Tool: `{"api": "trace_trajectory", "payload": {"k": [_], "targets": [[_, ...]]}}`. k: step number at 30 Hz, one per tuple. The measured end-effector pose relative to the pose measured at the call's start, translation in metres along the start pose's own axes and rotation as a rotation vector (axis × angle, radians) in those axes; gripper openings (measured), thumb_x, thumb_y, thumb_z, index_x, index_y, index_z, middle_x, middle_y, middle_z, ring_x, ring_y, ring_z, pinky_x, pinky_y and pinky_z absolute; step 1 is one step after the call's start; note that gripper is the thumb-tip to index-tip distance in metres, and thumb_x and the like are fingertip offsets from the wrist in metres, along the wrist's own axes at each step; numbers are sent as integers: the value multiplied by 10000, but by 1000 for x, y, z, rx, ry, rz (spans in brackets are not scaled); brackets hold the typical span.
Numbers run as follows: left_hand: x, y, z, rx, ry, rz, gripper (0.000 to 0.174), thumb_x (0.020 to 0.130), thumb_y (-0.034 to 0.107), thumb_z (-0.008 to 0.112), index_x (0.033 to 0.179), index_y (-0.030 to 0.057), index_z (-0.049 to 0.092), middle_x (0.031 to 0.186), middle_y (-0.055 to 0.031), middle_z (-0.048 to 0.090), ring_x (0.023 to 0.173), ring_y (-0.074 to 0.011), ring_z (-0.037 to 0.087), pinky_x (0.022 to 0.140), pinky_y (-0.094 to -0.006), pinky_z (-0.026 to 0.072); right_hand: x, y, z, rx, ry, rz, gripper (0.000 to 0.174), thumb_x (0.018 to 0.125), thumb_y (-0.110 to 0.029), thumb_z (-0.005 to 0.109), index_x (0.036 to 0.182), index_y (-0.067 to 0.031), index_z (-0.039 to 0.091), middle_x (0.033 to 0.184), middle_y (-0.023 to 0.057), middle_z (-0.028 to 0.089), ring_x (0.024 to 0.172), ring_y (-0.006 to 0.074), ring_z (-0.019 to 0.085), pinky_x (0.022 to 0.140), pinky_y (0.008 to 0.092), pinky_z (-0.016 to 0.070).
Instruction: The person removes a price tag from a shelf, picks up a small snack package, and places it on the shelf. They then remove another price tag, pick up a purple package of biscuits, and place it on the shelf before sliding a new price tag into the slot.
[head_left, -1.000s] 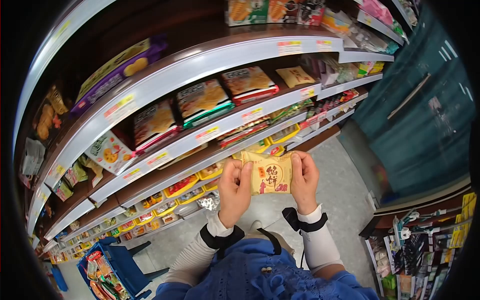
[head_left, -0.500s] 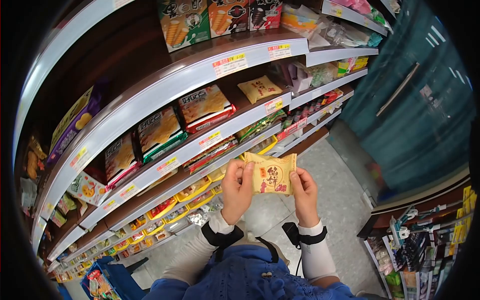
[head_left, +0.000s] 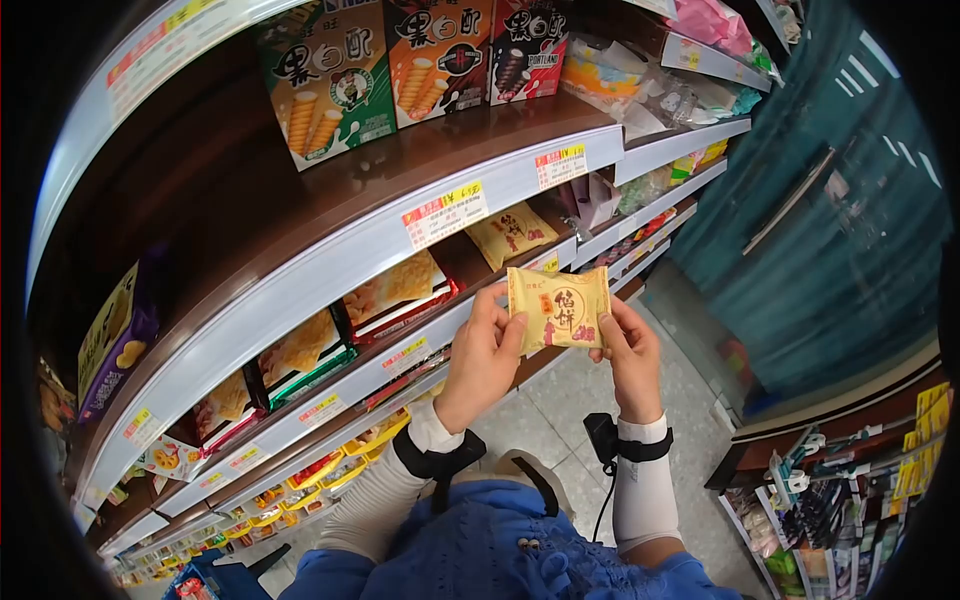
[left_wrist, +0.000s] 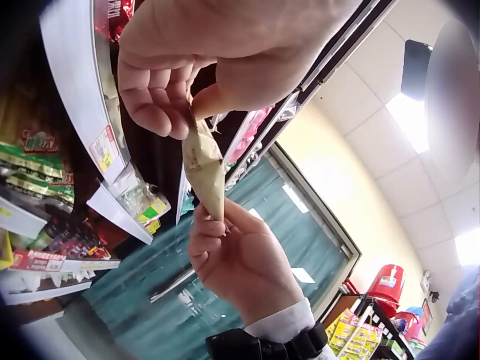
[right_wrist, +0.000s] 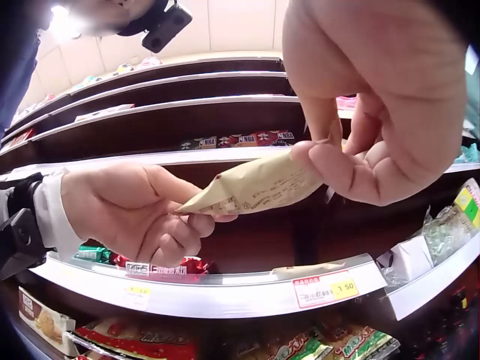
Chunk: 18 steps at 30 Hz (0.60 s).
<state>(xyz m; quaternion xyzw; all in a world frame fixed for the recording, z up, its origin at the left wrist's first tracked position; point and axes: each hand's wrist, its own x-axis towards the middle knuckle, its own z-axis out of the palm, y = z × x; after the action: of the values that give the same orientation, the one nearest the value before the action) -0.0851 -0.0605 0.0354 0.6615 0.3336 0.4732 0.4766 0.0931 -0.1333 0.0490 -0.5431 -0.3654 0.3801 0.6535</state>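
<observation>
A small yellow packet [head_left: 558, 310] with Chinese print is held up in front of the shelves, its printed face toward the head camera. The left hand [head_left: 482, 350] pinches its left end between thumb and curled fingers, and the right hand [head_left: 632, 355] pinches the lower right edge. Seen edge-on, the packet [left_wrist: 204, 169] spans the space between the left hand [left_wrist: 217, 67] and the right hand [left_wrist: 247, 262]. In the right wrist view the plain back of the packet [right_wrist: 259, 184] shows. A similar yellow packet [head_left: 512, 234] lies on the shelf behind.
Upright snack boxes [head_left: 435, 65] stand on the upper shelf [head_left: 500, 150]. Red and green cracker packs [head_left: 300, 350] lie one shelf lower. A teal curtain [head_left: 810, 230] hangs at the right, above a rack of goods [head_left: 820, 530]. Part of a blue basket [head_left: 225, 575] shows bottom left.
Both hands have raised the packet slightly and moved it right in the head view. The upper-shelf boxes appear larger and lower, and the blue basket has slid mostly out of view.
</observation>
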Motion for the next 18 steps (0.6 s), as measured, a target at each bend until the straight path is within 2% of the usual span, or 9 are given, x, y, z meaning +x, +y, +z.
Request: {"api": "trace_trajectory", "payload": {"k": [3, 5, 9, 11, 13, 14, 15, 17, 18], "targets": [[18, 6, -1, 79, 11, -25, 457, 923, 61, 574, 1339, -19, 401, 741, -112, 590, 610, -226, 595, 577, -355, 469, 23, -2, 0, -18, -37, 9, 348, 977, -145, 576, 1295, -7, 575, 898, 16, 670, 655, 52, 568, 567, 193, 455], [29, 8, 1, 206, 20, -3, 528, 936, 9, 556, 1417, -6, 340, 782, -38, 545, 657, -77, 532, 604, -240, 454, 44, 0, 0, -8, -74, -11, 353, 975, -132, 573, 1304, -3, 566, 904, 19, 664, 664, 56, 575, 572, 196, 466], [48, 6, 9, 338, 130, 14, 564, 918, -12, 555, 1435, -4, 329, 772, -54, 542, 632, -110, 537, 595, -263, 457, 82, 0, 1, 39, -170, -34, 364, 972, -89, 560, 1322, 12, 541, 923, 20, 635, 681, 65, 590, 588, 202, 493], [59, 4, 12, 402, 171, 39, 570, 905, -6, 565, 1427, -14, 338, 754, -75, 553, 622, -134, 556, 585, -283, 459, 101, 3, -1, 27, -199, -11, 383, 961, -47, 559, 1340, -3, 528, 951, 14, 605, 687, 71, 603, 595, 200, 501], [68, 2, 15, 470, 221, 32, 577, 889, 5, 577, 1419, -15, 350, 732, -99, 569, 615, -160, 578, 575, -303, 458, 115, 3, 1, 57, -196, -76, 408, 952, -21, 561, 1358, -30, 519, 973, 10, 591, 696, 72, 614, 598, 190, 497], [72, 1, 17, 522, 251, 52, 528, 881, 16, 571, 1375, -20, 389, 732, -140, 593, 611, -248, 605, 577, -362, 468, 121, 2, 1, 56, -223, -89, 414, 947, -9, 564, 1356, -49, 522, 986, 5, 588, 706, 72, 624, 605, 186, 493], [75, 0, 19, 526, 264, 46, 528, 881, 16, 571, 1375, -20, 389, 732, -140, 593, 611, -248, 605, 577, -362, 468, 127, 5, 1, 56, -238, -85, 414, 947, -9, 564, 1356, -49, 522, 986, 5, 588, 706, 72, 624, 605, 186, 493], [82, 2, 21, 610, 329, 70, 267, 877, 45, 534, 1126, -40, 487, 791, -276, 615, 736, -475, 603, 642, -542, 482, 142, 11, 1, -8, -342, -85, 376, 950, -16, 564, 1325, -40, 545, 993, 2, 589, 720, 70, 629, 613, 183, 488], [84, 2, 21, 619, 342, 67, 267, 877, 45, 534, 1126, -40, 487, 791, -276, 615, 736, -475, 603, 642, -542, 482, 147, 13, 3, -15, -359, -48, 312, 947, -16, 564, 1258, -24, 595, 1009, 8, 589, 725, 71, 630, 621, 185, 489]]}}
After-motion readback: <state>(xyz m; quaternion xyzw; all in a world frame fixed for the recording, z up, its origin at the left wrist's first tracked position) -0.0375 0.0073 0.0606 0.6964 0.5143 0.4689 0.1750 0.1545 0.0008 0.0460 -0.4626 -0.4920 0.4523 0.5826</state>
